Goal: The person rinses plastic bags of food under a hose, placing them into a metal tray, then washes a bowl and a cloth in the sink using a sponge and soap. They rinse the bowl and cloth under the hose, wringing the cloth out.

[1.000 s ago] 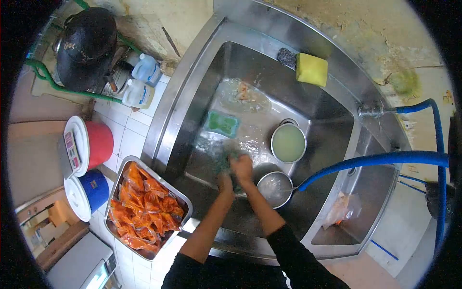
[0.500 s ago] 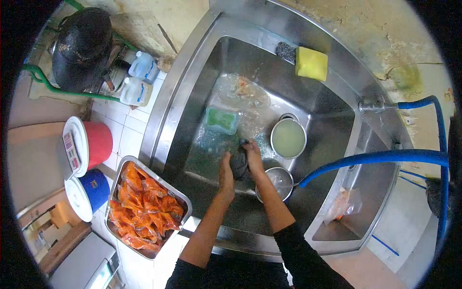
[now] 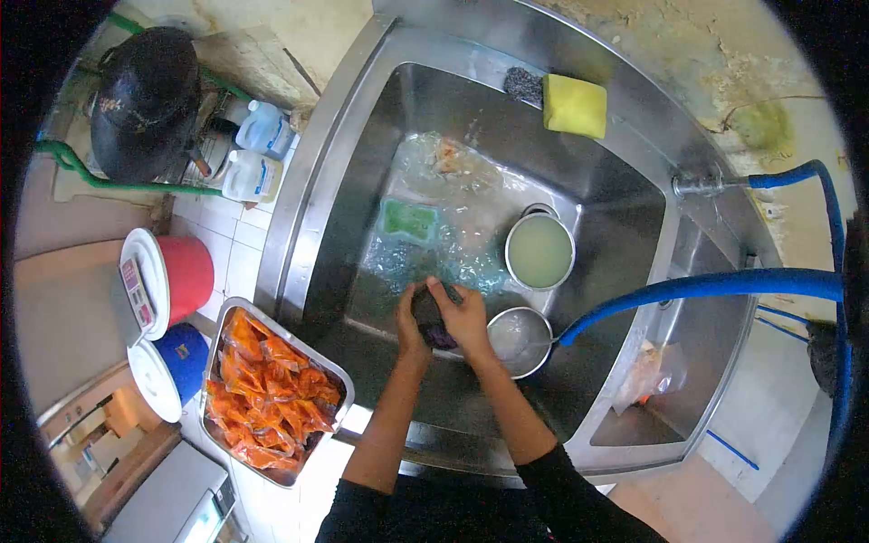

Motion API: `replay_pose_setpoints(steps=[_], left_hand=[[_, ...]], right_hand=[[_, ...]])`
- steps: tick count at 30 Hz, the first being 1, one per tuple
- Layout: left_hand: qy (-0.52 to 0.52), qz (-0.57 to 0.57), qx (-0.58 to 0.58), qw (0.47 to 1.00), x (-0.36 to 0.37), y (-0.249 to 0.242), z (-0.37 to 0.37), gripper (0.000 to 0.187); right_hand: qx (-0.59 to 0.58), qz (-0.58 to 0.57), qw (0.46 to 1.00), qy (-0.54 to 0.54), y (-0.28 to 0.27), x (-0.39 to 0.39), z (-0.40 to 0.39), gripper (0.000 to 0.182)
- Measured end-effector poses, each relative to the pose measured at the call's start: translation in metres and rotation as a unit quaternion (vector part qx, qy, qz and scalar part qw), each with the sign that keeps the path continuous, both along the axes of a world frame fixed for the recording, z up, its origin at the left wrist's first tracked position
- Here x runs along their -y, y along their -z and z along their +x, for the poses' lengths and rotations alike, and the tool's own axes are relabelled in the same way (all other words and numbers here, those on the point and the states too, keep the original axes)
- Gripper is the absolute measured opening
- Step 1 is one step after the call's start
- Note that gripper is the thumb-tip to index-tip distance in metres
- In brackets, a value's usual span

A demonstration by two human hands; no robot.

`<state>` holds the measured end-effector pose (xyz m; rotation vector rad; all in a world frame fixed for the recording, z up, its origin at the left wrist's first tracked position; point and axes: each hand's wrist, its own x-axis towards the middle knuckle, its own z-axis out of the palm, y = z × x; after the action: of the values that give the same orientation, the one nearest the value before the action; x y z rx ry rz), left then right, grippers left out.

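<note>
Being held over the sink point(image 3: 570, 407), a dark bundle point(image 3: 429, 319) is enclosed between the left hand point(image 3: 412, 321) and the right hand point(image 3: 466, 319); its material cannot be told. Compared with half a second ago, the left hand's fingers are more curled, so a closer two-handed grip is judged to be gained for handling it. Ahead, a green sponge point(image 3: 409, 222) is seated in a clear tray. Movement rightward is judged to be hampered by a steel pan point(image 3: 523, 375), met at its edge by a blue hose point(image 3: 706, 288); beyond it, cloudy liquid is contained in a pot point(image 3: 540, 288)
</note>
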<state>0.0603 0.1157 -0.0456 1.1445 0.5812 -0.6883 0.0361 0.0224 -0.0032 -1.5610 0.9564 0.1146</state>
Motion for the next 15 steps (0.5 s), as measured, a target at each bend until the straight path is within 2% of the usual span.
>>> replay_pose_setpoints(steps=[1,2,3,4,5,6,8,9,10,12,13,15], left_hand=[[-0.054,-0.027,-0.077,0.995,0.001,0.004,-0.005,0.04],[-0.052,-0.027,-0.078,0.995,0.012,0.0,-0.011,0.04],[-0.038,0.137,0.009,0.99,0.029,-0.006,-0.019,0.041],[-0.024,0.297,0.097,0.95,0.037,-0.011,-0.022,0.043],[0.064,0.296,0.062,0.951,0.029,-0.011,-0.016,0.049],[0.063,0.296,0.067,0.951,0.023,-0.007,-0.007,0.049],[0.083,0.257,0.025,0.963,0.003,0.01,-0.009,0.046],[0.093,0.234,0.002,0.968,-0.002,0.019,-0.014,0.045],[0.103,0.208,-0.015,0.973,-0.003,0.029,-0.015,0.044],[0.128,0.181,-0.033,0.975,0.003,0.041,-0.026,0.043],[0.046,0.185,-0.1,0.977,0.007,0.046,-0.035,0.041],[-0.022,0.187,-0.161,0.969,0.007,0.063,-0.039,0.04]], right_hand=[[-0.061,-0.221,0.972,-0.052,0.006,0.0,0.004,0.026],[-0.062,-0.221,0.972,-0.05,0.019,0.0,0.009,0.026],[-0.018,-0.191,0.981,-0.005,0.032,0.002,0.018,0.027],[0.027,-0.16,0.986,0.039,0.044,0.003,0.024,0.028],[0.004,-0.133,0.991,0.015,0.035,0.005,0.028,0.026],[0.009,-0.133,0.991,0.017,0.021,-0.004,0.028,0.026],[0.049,-0.214,0.975,0.013,-0.002,-0.041,0.002,0.03],[0.191,-0.313,0.929,0.056,0.004,-0.044,0.001,0.03],[0.188,-0.318,0.927,0.057,0.015,-0.032,0.006,0.03],[-0.054,-0.207,0.976,-0.05,0.03,-0.008,0.016,0.033],[-0.059,-0.208,0.975,-0.044,0.028,-0.007,0.011,0.033],[-0.106,-0.15,0.982,-0.04,0.006,-0.005,0.017,0.037]])
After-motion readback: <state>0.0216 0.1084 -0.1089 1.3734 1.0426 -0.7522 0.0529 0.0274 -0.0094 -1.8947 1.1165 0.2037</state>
